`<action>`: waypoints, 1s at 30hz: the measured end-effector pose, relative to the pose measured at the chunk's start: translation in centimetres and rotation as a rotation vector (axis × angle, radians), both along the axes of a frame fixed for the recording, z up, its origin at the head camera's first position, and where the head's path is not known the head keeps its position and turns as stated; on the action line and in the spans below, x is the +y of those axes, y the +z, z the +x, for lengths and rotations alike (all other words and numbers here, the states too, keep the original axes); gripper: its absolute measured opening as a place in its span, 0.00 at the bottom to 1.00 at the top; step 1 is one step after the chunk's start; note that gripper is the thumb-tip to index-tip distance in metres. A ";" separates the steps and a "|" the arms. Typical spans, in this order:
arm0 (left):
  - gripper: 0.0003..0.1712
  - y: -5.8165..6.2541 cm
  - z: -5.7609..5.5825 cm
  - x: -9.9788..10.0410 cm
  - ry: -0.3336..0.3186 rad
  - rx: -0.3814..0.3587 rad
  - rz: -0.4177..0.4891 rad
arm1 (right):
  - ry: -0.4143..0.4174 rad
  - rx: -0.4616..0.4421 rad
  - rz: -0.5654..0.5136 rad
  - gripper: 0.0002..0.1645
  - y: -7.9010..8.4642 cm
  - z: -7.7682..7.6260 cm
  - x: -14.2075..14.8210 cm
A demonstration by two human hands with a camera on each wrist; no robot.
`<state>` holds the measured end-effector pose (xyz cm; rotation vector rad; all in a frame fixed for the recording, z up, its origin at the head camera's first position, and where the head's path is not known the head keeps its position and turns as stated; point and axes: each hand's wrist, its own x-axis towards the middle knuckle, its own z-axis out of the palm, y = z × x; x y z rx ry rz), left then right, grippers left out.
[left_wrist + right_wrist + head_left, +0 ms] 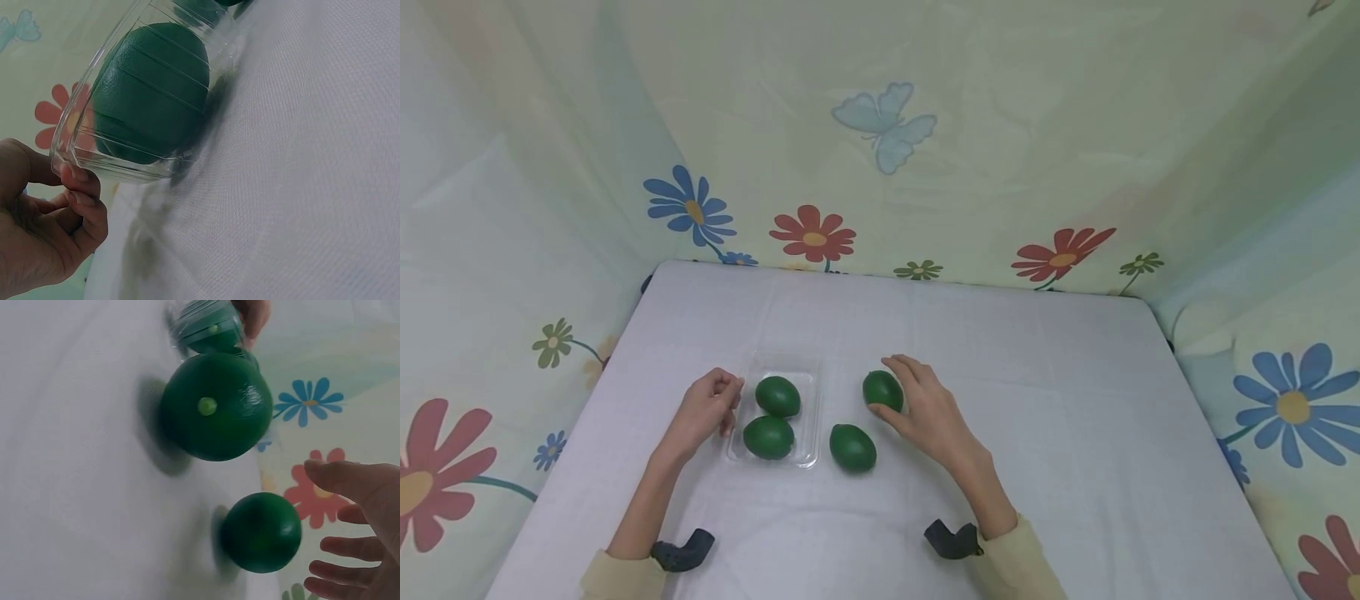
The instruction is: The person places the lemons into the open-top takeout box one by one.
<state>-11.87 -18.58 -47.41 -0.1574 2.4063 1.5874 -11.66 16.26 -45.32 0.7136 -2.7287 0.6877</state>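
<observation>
A clear plastic container (807, 433) holds two green limes, the farther lime (777, 396) touching the nearer lime (768, 437). At its left side my left hand (706, 404) pinches the rim between thumb and fingertips, seen closely in the left wrist view with a lime (150, 87) behind the plastic wall. Right of the container, one lime (853, 448) lies on the white cloth. Another lime (880, 390) lies farther back, with my right hand (936, 417) around its right side, fingers spread. A gap shows between that hand and the lime (261, 532) in the right wrist view.
A white cloth covers the table (1060, 467). Behind it and at both sides hangs a curtain (985, 150) printed with flowers and a butterfly. Each wrist carries a dark curved mount, the left mount (683, 552) and the right mount (951, 540).
</observation>
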 end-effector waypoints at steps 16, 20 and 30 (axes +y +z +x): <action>0.20 -0.2 0.0 0.0 -0.005 0.010 -0.016 | -0.183 -0.298 0.023 0.55 -3.0 -1.2 -1.1; 0.19 -0.2 -0.1 0.0 -0.003 0.013 -0.012 | -0.187 -0.308 0.025 0.56 -3.5 -1.4 -1.4; 0.19 -0.1 -0.1 0.0 -0.002 0.011 -0.016 | -0.173 -0.217 0.029 0.47 -3.9 -1.4 -1.8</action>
